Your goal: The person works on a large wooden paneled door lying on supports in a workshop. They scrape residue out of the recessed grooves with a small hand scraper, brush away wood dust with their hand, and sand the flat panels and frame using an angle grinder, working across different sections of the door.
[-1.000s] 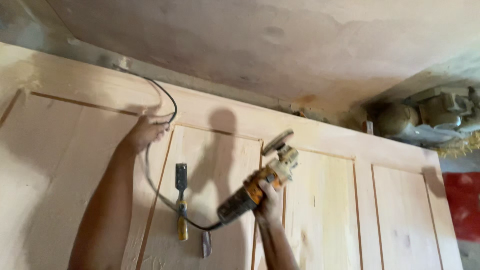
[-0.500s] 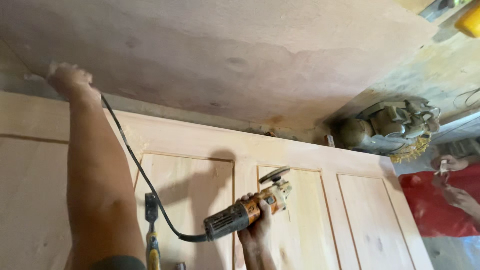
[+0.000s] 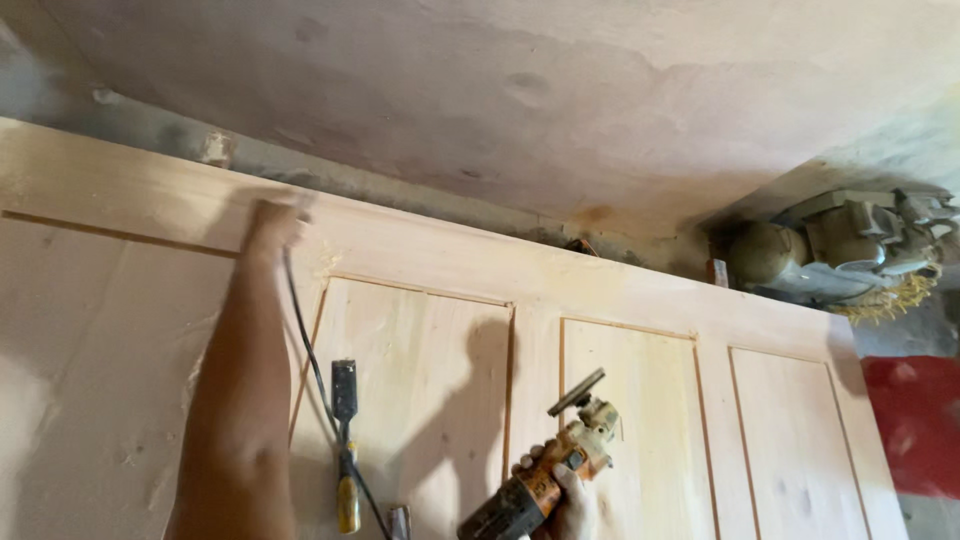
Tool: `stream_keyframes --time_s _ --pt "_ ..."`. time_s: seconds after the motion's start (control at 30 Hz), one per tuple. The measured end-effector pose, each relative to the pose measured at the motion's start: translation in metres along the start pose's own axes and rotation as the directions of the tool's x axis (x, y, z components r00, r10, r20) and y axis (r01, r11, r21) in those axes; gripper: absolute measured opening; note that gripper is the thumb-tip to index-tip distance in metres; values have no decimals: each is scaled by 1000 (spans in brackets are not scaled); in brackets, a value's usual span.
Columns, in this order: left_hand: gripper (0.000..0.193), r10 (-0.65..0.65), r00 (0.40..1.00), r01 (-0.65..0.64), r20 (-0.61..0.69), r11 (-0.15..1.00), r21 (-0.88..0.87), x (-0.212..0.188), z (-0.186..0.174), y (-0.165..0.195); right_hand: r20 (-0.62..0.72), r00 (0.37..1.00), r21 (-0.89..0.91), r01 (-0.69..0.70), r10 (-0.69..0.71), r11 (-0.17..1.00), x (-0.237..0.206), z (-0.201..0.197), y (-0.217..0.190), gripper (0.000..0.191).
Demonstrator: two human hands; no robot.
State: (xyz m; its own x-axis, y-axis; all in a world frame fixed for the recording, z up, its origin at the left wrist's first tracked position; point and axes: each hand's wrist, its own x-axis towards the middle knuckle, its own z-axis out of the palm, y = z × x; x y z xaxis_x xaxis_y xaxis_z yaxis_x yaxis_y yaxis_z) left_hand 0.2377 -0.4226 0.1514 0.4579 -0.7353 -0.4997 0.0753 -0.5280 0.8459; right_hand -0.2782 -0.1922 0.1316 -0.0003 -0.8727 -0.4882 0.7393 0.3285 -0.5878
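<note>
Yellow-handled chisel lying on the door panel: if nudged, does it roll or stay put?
The chisel probably rolls a little: its yellow handle looks rounded, though the flat blade should check it. It seems stiff and blade-heavy for its size. The black cord running from the left hand lies beside it and may drag it.

Stained plaster wall (image 3: 520,110), red sheet (image 3: 915,420) at right, warm light.

Right hand (image 3: 572,500) holds grinder (image 3: 545,475); left hand (image 3: 275,222) on door (image 3: 620,300)
</note>
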Motion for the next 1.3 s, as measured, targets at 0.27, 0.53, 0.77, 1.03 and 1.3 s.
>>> stream_keyframes --time_s 0.27,0.53,0.77,1.03,1.3 --pt "45 278 936 -336 214 887 316 -188 97 -100 40 997 -217 69 -62 974 -36 -54 -44 49" --pt "40 -16 970 23 241 999 -24 -357 150 -209 55 987 -600 156 -154 785 -85 -121 -138 45" --pt "31 38 983 -35 177 999 -22 -517 216 -310 38 997 -371 -42 61 928 -120 -167 -126 37" --pt "66 609 789 -454 -76 663 596 -569 255 -255 71 991 48 -117 114 992 -176 -189 -123 34" --pt "25 -40 975 196 221 635 -747 -494 280 -216 188 938 204 252 -290 946 -217 -241 -201 37"
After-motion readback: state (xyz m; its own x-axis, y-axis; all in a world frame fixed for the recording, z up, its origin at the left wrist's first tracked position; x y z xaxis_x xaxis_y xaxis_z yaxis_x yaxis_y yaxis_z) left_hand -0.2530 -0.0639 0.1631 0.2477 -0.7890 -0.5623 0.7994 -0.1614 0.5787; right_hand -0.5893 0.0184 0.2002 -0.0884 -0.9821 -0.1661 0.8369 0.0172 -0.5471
